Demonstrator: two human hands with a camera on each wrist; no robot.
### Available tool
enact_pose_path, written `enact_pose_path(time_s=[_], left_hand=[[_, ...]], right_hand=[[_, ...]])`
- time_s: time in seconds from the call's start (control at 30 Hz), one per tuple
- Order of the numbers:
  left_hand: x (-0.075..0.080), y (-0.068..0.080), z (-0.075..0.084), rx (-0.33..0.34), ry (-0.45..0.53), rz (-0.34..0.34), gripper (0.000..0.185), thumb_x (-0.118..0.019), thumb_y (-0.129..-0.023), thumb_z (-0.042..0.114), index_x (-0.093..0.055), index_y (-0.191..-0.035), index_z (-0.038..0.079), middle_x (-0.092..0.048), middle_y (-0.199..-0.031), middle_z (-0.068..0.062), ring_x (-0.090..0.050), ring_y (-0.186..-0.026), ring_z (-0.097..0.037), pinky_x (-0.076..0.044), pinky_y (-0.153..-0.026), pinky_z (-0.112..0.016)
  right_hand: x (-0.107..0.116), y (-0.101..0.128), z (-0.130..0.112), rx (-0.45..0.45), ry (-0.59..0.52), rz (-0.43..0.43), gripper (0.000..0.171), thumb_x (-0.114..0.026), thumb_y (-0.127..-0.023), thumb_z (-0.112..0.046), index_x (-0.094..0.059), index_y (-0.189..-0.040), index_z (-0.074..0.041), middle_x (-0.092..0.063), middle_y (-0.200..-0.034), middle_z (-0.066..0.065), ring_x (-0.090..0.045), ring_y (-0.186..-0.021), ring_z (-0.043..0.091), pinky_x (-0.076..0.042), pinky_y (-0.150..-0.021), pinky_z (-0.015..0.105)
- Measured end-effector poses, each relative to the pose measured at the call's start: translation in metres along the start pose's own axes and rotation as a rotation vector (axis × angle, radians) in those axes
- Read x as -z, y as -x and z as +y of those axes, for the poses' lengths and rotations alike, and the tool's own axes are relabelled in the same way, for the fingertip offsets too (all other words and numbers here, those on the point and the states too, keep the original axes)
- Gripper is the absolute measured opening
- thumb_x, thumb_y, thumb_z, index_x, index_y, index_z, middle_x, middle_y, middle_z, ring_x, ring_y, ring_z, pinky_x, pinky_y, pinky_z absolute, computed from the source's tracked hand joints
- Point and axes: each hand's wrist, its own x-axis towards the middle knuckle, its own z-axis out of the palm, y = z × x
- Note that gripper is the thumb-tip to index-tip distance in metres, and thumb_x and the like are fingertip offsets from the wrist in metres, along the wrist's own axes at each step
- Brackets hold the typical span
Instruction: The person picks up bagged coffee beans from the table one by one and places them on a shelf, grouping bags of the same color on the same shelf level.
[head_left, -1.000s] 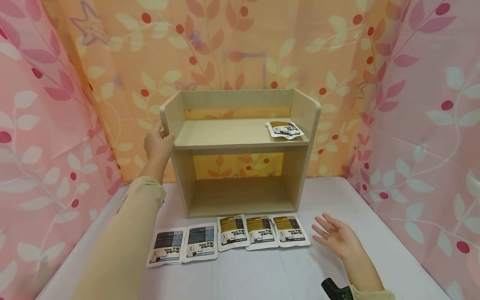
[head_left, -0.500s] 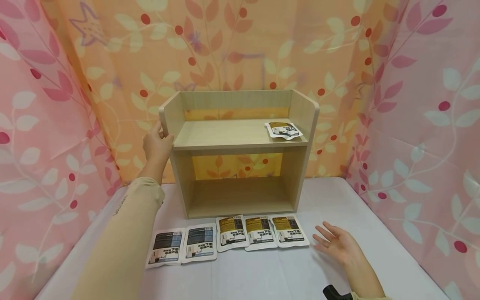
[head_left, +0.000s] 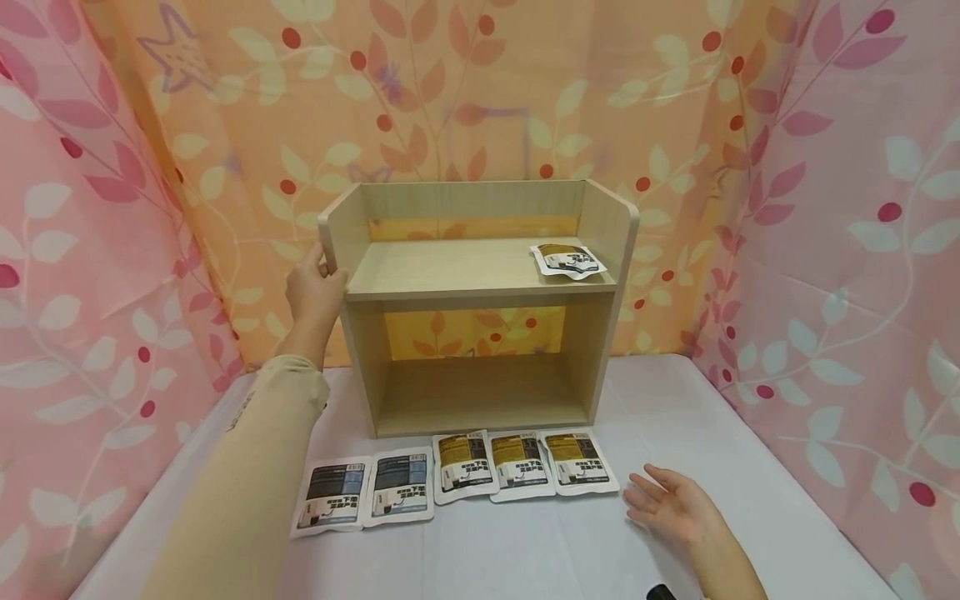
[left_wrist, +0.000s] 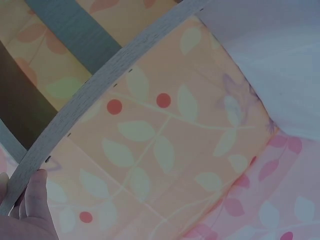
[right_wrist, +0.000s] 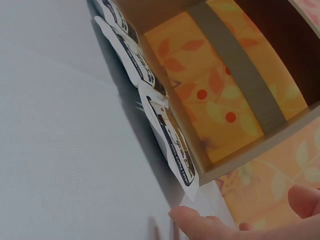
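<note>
A light wooden two-tier shelf (head_left: 480,293) stands on the table. My left hand (head_left: 315,287) grips the front edge of its left side panel; in the left wrist view the thumb and fingers (left_wrist: 36,192) lie on either side of the board. One white packet with a gold-and-black label (head_left: 567,260) rests on the upper tier at the right. Along the shelf's foot lie several more: gold-labelled packets (head_left: 519,464) at the right and two blue-and-black ones (head_left: 401,485) at the left. To the right of the row, my right hand (head_left: 682,512) holds nothing, its fingers relaxed and apart from the packets.
A white cloth (head_left: 517,550) covers the table. Behind the shelf hangs an orange leaf-patterned curtain (head_left: 247,125), with pink curtains (head_left: 847,275) at both sides. The lower tier (head_left: 480,392) of the shelf opens toward me.
My right hand has drawn back toward the table's near edge. The left hand keeps its grip on the side panel, and the packets have not moved.
</note>
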Motion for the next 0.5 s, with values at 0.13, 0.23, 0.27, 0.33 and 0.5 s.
enact_pose_path(time_s=[0.13, 0.23, 0.27, 0.33, 0.5], left_hand=[[0.0, 0.001, 0.0, 0.004, 0.003, -0.002, 0.059, -0.054, -0.091, 0.005, -0.044, -0.147, 0.016, -0.056, -0.133, -0.018, -0.051, -0.126, -0.027, -0.042, -0.102, -0.04], [0.0, 0.001, 0.0, 0.0, 0.001, 0.002, 0.059, -0.054, -0.09, 0.004, -0.044, -0.147, 0.016, -0.055, -0.133, -0.018, -0.051, -0.125, -0.026, -0.042, -0.102, -0.04], [0.0, 0.001, 0.0, -0.003, 0.0, 0.003, 0.059, -0.054, -0.09, 0.004, -0.044, -0.147, 0.016, -0.055, -0.134, -0.018, -0.051, -0.125, -0.026, -0.042, -0.102, -0.04], [-0.001, 0.001, -0.001, -0.008, -0.004, 0.004, 0.058, -0.055, -0.09, 0.004, -0.045, -0.147, 0.015, -0.055, -0.134, -0.018, -0.052, -0.125, -0.026, -0.042, -0.102, -0.04], [-0.001, 0.0, -0.001, -0.01, -0.002, 0.001, 0.055, -0.055, -0.091, 0.004, -0.047, -0.145, 0.013, -0.056, -0.132, -0.018, -0.052, -0.124, -0.026, -0.043, -0.101, -0.041]], right_hand=[[0.001, -0.001, 0.004, -0.018, -0.039, 0.005, 0.024, -0.031, -0.105, -0.016, -0.029, -0.121, 0.001, 0.017, -0.156, 0.027, 0.007, -0.143, 0.045, -0.001, -0.112, 0.059], [0.001, -0.002, 0.008, -0.026, -0.068, 0.01, 0.024, -0.029, -0.105, -0.014, -0.029, -0.12, 0.004, 0.019, -0.155, 0.028, 0.007, -0.143, 0.045, -0.001, -0.112, 0.058], [0.002, -0.001, 0.008, -0.035, -0.077, -0.001, 0.025, -0.028, -0.105, -0.014, -0.029, -0.121, 0.005, 0.021, -0.155, 0.027, 0.008, -0.143, 0.044, 0.0, -0.112, 0.057], [0.002, -0.002, 0.01, -0.047, -0.089, -0.011, 0.025, -0.027, -0.105, -0.013, -0.028, -0.121, 0.006, 0.022, -0.154, 0.026, 0.009, -0.143, 0.043, 0.0, -0.113, 0.056], [0.003, -0.006, 0.013, -0.068, -0.067, -0.032, 0.028, -0.029, -0.104, -0.009, -0.027, -0.122, 0.012, 0.022, -0.153, 0.029, 0.007, -0.142, 0.043, -0.005, -0.113, 0.055]])
